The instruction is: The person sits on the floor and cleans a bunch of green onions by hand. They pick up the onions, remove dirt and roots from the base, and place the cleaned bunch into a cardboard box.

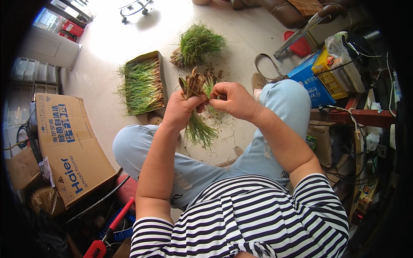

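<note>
My left hand (184, 108) is closed around a bunch of thin green-leaved plants (199, 130). Their brown, dry-looking base ends stick up above the fist, and the leaves hang down below it. Close beside it, my right hand (235, 100) has its thumb and fingertips together at the left thumb; whether a strand is pinched there is too small to tell. Beyond the hands, a loose heap of similar plants (210, 84) lies on the floor, partly hidden by my right hand. Soil crumbs and plant scraps are scattered around it.
A shallow box (164, 82) at the left holds rows of the same plants. A larger pile (201, 43) lies farther off on the pale floor (106, 80). A Haier cardboard box (74, 151) stands left; a yellow crate (329, 75) and blue carton (309, 80) stand right.
</note>
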Demonstrator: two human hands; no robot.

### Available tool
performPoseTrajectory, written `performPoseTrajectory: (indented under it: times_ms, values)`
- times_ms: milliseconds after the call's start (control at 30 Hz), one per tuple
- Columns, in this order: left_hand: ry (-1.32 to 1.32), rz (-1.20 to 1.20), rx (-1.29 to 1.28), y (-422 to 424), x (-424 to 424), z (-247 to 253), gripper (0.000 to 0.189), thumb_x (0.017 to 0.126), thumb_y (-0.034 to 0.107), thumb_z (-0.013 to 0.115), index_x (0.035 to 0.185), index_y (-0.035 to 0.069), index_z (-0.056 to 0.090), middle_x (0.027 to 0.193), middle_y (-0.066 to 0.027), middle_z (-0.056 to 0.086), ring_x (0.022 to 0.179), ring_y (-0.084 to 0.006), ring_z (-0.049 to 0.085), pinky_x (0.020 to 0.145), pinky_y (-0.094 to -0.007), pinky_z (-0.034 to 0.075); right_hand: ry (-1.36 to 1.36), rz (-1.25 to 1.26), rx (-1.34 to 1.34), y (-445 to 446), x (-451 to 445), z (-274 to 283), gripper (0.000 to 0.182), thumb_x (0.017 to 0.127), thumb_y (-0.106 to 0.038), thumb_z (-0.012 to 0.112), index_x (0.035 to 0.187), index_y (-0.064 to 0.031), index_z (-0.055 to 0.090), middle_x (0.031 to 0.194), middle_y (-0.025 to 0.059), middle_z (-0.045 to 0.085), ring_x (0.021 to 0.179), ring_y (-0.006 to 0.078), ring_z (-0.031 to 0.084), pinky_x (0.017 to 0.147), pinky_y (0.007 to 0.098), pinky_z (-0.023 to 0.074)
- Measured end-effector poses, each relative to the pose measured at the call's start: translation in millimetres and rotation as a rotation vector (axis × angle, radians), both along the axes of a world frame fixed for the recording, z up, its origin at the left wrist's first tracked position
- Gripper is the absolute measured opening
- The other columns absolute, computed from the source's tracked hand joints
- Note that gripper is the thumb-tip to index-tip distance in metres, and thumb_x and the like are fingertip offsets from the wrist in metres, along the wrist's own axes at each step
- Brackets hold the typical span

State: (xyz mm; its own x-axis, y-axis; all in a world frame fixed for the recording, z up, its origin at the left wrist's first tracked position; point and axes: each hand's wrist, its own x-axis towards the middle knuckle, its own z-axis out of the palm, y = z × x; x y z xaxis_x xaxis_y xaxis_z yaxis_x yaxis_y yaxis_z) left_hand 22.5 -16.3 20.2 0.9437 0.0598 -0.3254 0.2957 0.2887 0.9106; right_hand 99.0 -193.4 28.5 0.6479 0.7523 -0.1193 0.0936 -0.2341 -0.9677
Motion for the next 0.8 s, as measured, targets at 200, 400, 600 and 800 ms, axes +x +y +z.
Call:
performPoseTrajectory:
  times_ms: [200, 400, 600, 800]
  values:
    - [0.006, -0.077, 0.025, 4, -1, 7, 0.009, 0.082, 0.01, 0.062, 0.081, 0.001, 0.061, 0.068, -0.0041, 0.059, 0.059, -0.0119, 0.053, 0.054, -0.0254, 0.043, -0.168, 0.063, -0.015, -1, 1, 7, 0.019, 0.078, -0.016, 0.063, 0.079, 0.0032, 0.059, 0.071, 0.0128, 0.059, 0.063, 0.0195, 0.055, 0.06, 0.0319, 0.0453]
    - [0.032, -0.114, -0.027, 5, -3, 15, 0.009, 0.084, 0.008, 0.059, 0.081, 0.0, 0.061, 0.068, -0.0042, 0.058, 0.058, -0.0119, 0.053, 0.055, -0.0254, 0.042, -0.282, 0.133, 0.039, -4, 4, 11, 0.014, 0.084, -0.012, 0.061, 0.081, 0.0006, 0.056, 0.066, 0.0015, 0.05, 0.062, 0.0082, 0.044, 0.056, 0.0253, 0.0394]
    - [0.046, -0.044, -0.076, 7, -1, 5, 0.009, 0.083, 0.008, 0.063, 0.084, -0.001, 0.062, 0.071, -0.0056, 0.061, 0.059, -0.0126, 0.053, 0.055, -0.0257, 0.042, -0.106, 0.042, 0.038, -2, 2, 8, 0.011, 0.084, -0.008, 0.061, 0.082, 0.0008, 0.056, 0.067, 0.0006, 0.051, 0.061, 0.0069, 0.044, 0.055, 0.0245, 0.0399]
    - [0.007, -0.037, -0.02, 6, -2, 1, 0.008, 0.081, 0.007, 0.064, 0.084, 0.0, 0.063, 0.071, -0.0052, 0.061, 0.058, -0.012, 0.053, 0.055, -0.0248, 0.042, -0.193, 0.02, -0.004, 1, 0, 3, 0.017, 0.081, -0.015, 0.063, 0.085, 0.0022, 0.06, 0.074, 0.0133, 0.062, 0.066, 0.0206, 0.059, 0.063, 0.0315, 0.0483]
